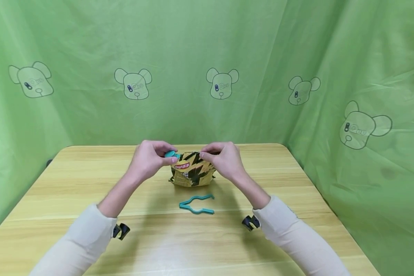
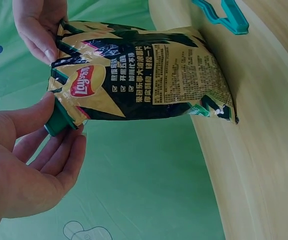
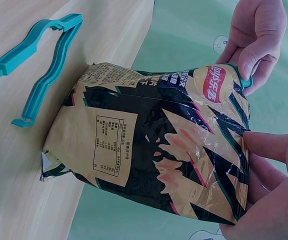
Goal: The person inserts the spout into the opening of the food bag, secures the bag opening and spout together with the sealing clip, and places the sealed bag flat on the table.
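Observation:
A black-and-yellow Lay's chip bag point(image 1: 193, 174) stands on the table, its printed side towards me. At its upper left corner my left hand point(image 1: 147, 158) pinches a small teal plastic piece point(image 1: 171, 154) with a rounded end, which meets the bag's top edge in the left wrist view point(image 2: 59, 120). My right hand point(image 1: 225, 159) pinches the top edge near the other corner between thumb and fingers. In front of the bag, a teal bag clip point(image 1: 184, 206) lies spread in a V, apart from both hands.
The wooden table point(image 1: 151, 245) has rounded far corners. Green curtains point(image 1: 179, 38) with mouse-head drawings hang behind it and along the sides. A black mount point(image 1: 121, 230) sits at the left cuff, another black mount point(image 1: 250, 222) at the right.

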A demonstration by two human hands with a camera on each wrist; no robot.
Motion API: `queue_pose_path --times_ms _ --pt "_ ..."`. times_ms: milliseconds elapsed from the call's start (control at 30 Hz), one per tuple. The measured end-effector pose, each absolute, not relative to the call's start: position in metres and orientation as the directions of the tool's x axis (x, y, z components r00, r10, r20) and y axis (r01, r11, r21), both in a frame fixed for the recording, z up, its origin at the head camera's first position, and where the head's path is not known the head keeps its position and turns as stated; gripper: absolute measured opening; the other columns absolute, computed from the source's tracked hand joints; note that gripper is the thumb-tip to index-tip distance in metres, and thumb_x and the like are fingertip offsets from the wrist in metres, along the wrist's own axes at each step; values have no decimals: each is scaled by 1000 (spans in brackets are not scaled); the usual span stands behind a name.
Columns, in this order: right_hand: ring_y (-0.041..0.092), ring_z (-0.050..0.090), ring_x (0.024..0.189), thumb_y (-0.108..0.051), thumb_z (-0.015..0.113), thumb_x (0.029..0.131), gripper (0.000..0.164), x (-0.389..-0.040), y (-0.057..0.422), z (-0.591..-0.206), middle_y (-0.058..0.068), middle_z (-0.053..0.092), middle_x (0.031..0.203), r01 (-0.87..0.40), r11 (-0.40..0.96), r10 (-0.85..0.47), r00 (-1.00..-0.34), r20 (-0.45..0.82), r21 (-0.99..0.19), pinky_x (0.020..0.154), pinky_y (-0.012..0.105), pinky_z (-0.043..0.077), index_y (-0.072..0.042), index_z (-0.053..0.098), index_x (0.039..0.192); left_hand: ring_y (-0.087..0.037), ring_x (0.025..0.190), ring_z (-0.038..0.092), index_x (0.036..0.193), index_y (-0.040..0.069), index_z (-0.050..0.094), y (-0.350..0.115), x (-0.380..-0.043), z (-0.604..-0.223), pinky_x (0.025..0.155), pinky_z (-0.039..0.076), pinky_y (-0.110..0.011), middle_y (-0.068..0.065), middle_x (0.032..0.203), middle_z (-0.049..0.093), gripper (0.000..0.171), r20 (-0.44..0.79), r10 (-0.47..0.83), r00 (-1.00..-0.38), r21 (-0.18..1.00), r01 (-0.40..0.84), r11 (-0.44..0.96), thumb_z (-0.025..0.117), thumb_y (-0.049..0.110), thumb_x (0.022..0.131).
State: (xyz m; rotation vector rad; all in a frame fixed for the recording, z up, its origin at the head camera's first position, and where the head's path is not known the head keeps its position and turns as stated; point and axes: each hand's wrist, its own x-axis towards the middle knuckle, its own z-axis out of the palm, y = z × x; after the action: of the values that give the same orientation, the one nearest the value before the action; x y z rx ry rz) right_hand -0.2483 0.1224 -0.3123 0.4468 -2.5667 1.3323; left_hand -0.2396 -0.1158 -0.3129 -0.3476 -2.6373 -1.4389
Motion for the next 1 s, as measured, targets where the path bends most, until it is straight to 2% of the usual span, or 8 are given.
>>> queue_pose_path --times_ms 367,633,1000 --pt "17 72 85 -18 79 88 7 -249 123 -314 3 79 94 -351 551 -165 -935 314 -757 71 29 55 -13 82 93 -22 96 75 110 9 77 -117 -241 -317 82 62 -32 -11 107 77 27 183 132 -974 858 224 462 84 14 84" --pt "17 72 86 -19 79 88 8 -249 123 -313 3 79 95 -344 555 -164 -938 306 -757 71 29 55 -13 81 94 -19 91 74 111 11 77 -119 -242 -319 81 61 -32 -9 104 78 29 175 140 -975 859 221 463 85 18 84" --pt "17 72 85 -19 79 89 8 -249 124 -313 3 79 95 -341 550 -168 -939 299 -763 71 29 54 -14 81 94 -21 94 73 118 11 74 -120 -241 -315 84 60 -35 -8 106 77 37 163 140 -977 846 211 489 85 18 83"
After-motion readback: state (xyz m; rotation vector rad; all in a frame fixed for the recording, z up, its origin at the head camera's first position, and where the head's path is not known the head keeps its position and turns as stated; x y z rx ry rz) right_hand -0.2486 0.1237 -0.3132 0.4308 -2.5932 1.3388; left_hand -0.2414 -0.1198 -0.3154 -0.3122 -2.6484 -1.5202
